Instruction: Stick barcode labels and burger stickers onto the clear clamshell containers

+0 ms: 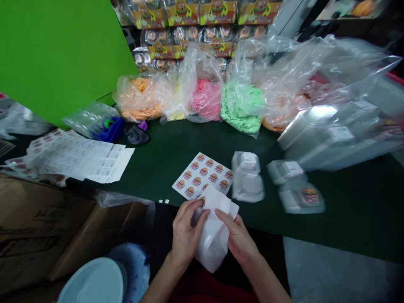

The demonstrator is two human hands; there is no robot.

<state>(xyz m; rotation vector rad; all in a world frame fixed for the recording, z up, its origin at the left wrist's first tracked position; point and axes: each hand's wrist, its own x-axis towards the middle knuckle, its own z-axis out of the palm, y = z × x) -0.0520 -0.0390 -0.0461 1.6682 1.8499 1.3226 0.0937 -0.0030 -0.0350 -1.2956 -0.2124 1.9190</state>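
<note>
My right hand grips a white sticker sheet, thumb on top, over the table's near edge. The sheet is bent and its lower part hangs down. At its upper left my left hand is closed, thumb and forefinger together at a small burger sticker; whether the sticker is off its backing I cannot tell. Just beyond lies a flat sheet of burger stickers. To its right is a clear plastic clamshell box with a white label on its lid. Another clamshell box bears a burger sticker.
Printed label sheets lie on the dark green table at left, by a blue tape dispenser. Bags of orange, pink and green pieces line the back. Stacked clear boxes stand right. Cartons and a pale basin are lower left.
</note>
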